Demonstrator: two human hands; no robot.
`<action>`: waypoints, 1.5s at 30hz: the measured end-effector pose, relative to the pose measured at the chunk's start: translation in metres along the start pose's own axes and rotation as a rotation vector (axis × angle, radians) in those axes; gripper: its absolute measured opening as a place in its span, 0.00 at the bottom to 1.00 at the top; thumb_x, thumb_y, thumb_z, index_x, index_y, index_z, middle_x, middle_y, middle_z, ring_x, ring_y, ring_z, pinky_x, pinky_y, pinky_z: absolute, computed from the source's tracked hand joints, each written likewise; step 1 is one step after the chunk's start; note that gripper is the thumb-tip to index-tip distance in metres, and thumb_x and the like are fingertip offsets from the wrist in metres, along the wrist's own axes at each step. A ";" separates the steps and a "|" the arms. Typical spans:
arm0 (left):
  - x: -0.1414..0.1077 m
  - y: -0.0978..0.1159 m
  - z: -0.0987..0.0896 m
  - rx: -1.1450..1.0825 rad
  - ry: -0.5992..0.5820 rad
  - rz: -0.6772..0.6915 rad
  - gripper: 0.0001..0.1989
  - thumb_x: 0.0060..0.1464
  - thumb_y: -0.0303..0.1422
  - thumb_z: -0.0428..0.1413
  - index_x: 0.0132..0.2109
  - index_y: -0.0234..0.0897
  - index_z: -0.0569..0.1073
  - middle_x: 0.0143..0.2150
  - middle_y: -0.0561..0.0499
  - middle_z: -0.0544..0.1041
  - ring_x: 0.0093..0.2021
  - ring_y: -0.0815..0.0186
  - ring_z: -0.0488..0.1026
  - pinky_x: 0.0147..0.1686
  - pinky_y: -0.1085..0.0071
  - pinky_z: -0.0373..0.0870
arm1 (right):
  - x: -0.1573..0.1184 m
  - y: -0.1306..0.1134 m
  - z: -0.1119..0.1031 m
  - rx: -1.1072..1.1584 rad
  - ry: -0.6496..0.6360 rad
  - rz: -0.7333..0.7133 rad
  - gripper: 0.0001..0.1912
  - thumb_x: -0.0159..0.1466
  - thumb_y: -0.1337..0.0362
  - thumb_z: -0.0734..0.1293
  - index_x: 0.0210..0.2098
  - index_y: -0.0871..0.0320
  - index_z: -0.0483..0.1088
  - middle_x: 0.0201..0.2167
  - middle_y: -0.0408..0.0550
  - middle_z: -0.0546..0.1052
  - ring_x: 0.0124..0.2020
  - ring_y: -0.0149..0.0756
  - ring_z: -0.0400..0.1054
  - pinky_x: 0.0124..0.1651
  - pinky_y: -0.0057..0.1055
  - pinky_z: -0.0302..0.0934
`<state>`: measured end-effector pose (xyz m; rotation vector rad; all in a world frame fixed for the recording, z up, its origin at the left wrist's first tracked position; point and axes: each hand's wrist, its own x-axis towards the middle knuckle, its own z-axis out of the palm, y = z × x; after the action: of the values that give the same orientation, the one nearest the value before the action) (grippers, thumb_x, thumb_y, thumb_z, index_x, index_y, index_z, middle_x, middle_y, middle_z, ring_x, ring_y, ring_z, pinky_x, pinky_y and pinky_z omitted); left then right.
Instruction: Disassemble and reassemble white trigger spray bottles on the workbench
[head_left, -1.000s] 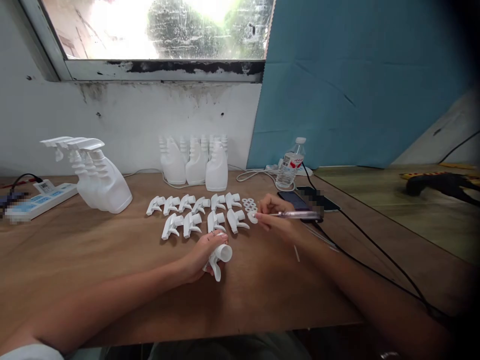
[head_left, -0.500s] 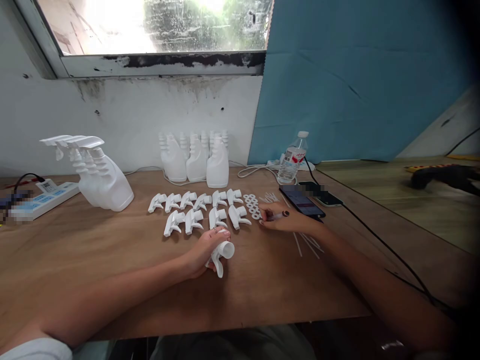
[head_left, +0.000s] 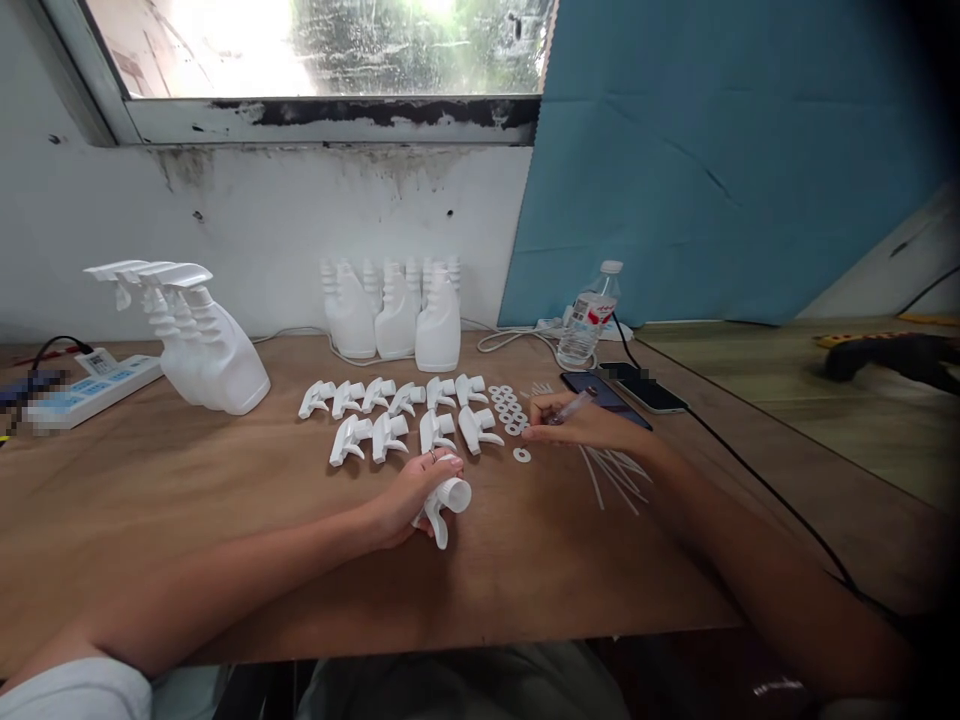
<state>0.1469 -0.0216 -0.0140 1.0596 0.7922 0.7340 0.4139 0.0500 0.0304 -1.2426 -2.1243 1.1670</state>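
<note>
A white spray trigger head (head_left: 442,508) is held in my left hand (head_left: 420,490), its round collar facing right and its lever pointing down. My right hand (head_left: 566,422) grips a clear pen-like tube (head_left: 576,405) that slants up to the right. Just below those fingertips, one white ring washer (head_left: 522,455) lies flat on the table, apart from a cluster of similar washers (head_left: 508,408) to the left of that hand. Several more trigger heads (head_left: 390,437) lie in two rows beyond my left hand. Thin clear dip tubes (head_left: 611,475) are spread beneath my right wrist.
White bottles (head_left: 437,325) stand against the wall, and bottles with sprayers fitted (head_left: 225,355) are at the left beside a power strip (head_left: 101,390). A water bottle (head_left: 589,320), two phones (head_left: 645,388) and a black cable (head_left: 765,480) lie to the right.
My right hand has shifted slightly, and the tube in it now tilts upward. One washer now shows apart from the cluster. My left hand keeps its hold on the trigger head.
</note>
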 end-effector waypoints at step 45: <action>-0.045 0.068 -0.133 0.966 0.951 0.280 0.13 0.59 0.43 0.44 0.43 0.39 0.58 0.33 0.52 0.67 0.31 0.63 0.67 0.31 0.69 0.63 | 0.009 0.015 0.008 -0.119 0.202 -0.132 0.21 0.58 0.48 0.68 0.24 0.59 0.65 0.17 0.40 0.66 0.19 0.27 0.56 0.24 0.26 0.48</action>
<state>0.0016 0.0238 0.0216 1.7125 1.9640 1.1550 0.4112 0.0577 0.0130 -1.1953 -2.1124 0.8338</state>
